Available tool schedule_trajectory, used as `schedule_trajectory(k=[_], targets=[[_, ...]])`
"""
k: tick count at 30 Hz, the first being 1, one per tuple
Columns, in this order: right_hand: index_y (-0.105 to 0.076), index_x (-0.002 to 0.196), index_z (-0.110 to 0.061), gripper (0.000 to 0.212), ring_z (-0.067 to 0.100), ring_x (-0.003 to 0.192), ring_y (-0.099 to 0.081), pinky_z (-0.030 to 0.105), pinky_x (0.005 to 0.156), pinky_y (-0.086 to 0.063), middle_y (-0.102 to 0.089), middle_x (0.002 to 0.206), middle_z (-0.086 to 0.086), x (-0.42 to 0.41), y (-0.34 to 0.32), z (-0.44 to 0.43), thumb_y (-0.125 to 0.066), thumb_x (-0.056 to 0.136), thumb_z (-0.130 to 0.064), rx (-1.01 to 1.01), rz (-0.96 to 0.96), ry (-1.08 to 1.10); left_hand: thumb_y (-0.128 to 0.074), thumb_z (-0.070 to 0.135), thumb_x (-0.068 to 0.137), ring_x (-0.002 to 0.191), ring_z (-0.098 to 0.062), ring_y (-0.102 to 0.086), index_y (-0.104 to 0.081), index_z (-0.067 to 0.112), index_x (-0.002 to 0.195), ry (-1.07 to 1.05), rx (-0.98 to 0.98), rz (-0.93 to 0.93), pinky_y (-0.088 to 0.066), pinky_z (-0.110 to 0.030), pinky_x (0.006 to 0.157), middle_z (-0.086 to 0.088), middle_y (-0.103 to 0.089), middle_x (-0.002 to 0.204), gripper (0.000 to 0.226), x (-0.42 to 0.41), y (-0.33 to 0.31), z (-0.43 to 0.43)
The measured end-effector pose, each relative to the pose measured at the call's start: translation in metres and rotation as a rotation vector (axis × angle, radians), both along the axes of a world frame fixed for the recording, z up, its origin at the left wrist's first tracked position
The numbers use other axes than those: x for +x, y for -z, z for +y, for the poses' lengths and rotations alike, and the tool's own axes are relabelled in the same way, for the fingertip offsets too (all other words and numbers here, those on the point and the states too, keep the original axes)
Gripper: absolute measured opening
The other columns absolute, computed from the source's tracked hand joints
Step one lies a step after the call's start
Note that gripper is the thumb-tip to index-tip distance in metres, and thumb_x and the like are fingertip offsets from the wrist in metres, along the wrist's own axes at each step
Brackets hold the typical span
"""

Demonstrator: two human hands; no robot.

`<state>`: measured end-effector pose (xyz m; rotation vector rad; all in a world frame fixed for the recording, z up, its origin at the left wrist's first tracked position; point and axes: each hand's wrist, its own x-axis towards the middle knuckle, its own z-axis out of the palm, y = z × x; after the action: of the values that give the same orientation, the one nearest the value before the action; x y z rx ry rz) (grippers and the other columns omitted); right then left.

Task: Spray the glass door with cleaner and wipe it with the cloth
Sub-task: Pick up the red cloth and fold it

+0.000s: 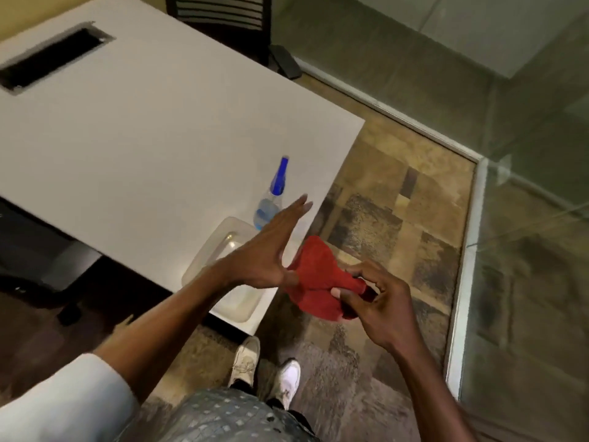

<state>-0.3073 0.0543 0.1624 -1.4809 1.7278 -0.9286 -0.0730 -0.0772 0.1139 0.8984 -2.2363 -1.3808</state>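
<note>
No legible text, label, brand or number anywhere, not even on the spray bottle

A white desk carries a clear plastic tray at its near corner and a dark cable slot by its far left edge, a black chair beyond.
</note>
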Motion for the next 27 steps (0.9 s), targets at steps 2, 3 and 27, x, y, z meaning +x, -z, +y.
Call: schedule_trajectory(k=[2,3,27], targets=[[-0.081,0.096,-0.023,0.025,0.013,0.099,-0.071,0.028,0.083,-0.056,-0.075,0.098,-0.012,-0.015,-0.006,0.020,-0.093,0.081,-0.007,-0.002,0.033,0.067,-0.087,0.015,0.075,0.169,-0.015,-0.008,-0.023,0.024,0.171,0.141,-0.005,0.051,-0.020,-0.055,0.135,0.005,-0.013,0.181,0.115,-0.028,-0.005,-0.006],[-0.081,0.095,-0.022,0.025,0.014,0.099,-0.071,0.029,0.083,-0.056,-0.075,0.096,-0.011,-0.023,-0.010,0.031,-0.093,0.079,-0.007,-0.002,0.050,0.095,-0.086,0.015,0.074,0.168,-0.014,-0.010,-0.033,0.026,0.168,0.216,-0.014,0.049,-0.021,-0.053,0.135,0.006,-0.022,0.179,0.108,-0.043,-0.010,-0.007],[-0.080,0.101,-0.019,0.030,0.008,0.078,-0.073,0.020,0.073,-0.060,-0.084,0.096,0.001,-0.110,-0.020,0.333,-0.086,0.084,0.004,-0.130,-0.136,1.154,-0.092,0.018,0.083,0.096,-0.019,-0.079,-0.081,0.016,0.104,0.624,0.504,-0.006,-0.063,-0.035,0.089,-0.014,-0.082,0.106,0.024,-0.302,-0.075,0.168]])
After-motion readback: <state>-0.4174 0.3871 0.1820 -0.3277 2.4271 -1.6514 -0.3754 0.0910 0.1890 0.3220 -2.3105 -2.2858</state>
